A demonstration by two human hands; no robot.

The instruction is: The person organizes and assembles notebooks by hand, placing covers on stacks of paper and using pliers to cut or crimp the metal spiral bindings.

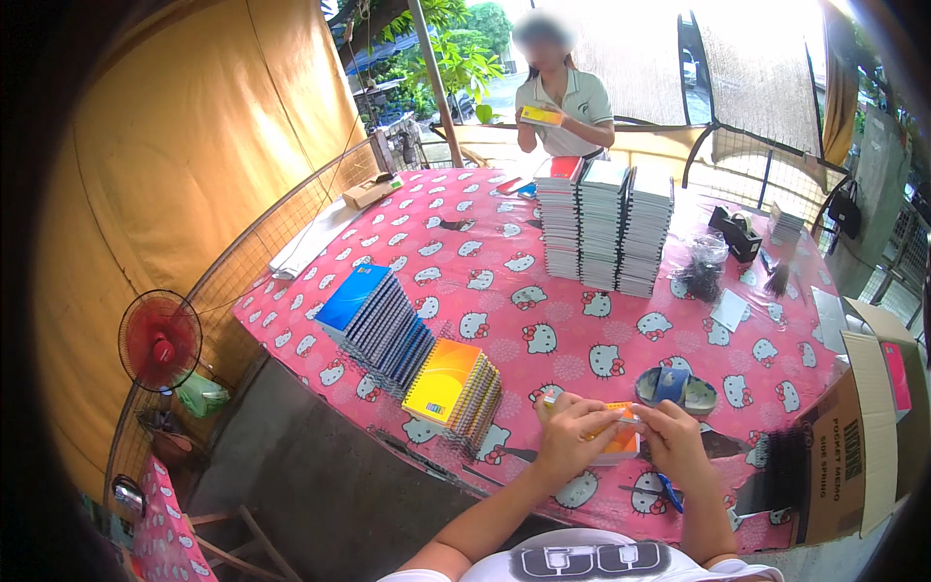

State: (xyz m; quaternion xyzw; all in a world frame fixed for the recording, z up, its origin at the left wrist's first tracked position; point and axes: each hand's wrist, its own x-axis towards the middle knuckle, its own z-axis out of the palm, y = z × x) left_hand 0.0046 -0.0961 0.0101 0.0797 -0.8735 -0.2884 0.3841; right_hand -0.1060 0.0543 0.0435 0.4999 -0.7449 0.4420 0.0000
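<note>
Both my hands hold a small orange and yellow notebook (621, 441) over the near edge of the table. My left hand (574, 438) grips its left side, my right hand (671, 438) its right side. Just left of them leans a row of spiral notebooks with a yellow cover in front (448, 383), and farther left another row with a blue cover (361, 301). A blue pen (669, 493) lies on the cloth under my right wrist.
The table has a pink cartoon-cat cloth (572, 339). Three tall notebook stacks (603, 228) stand at the back, where another person (564, 97) holds a yellow item. A tape roll on a dish (674, 388), an open cardboard box (863, 436) and a red fan (158, 339) are around.
</note>
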